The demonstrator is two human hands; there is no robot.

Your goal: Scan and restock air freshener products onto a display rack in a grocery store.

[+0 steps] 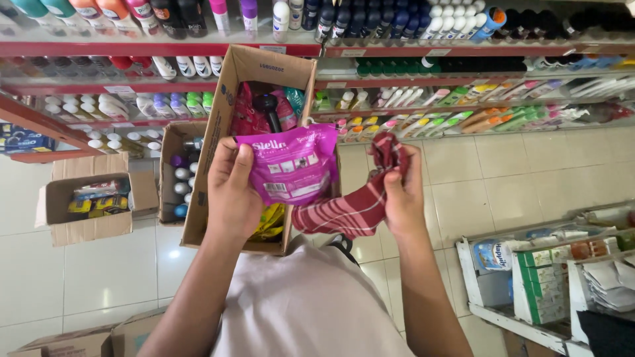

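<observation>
My left hand (231, 188) holds a magenta refill pouch (290, 165) upright in front of me, thumb on its left edge. My right hand (402, 195) grips a red cloth with pale stripes (354, 210), bunched at the top and trailing down to the left under the pouch. Behind both hands stands a tall open cardboard box (225, 125) on the floor, filled with pink, teal and yellow packets and a dark bottle.
Red shelves (165, 49) of bottles and tubes run across the back. Two more open cartons sit left: one with roll-on bottles (178, 182), one with small packs (92, 208). A white rack (529, 277) of boxed goods stands at right. Tiled floor lies between.
</observation>
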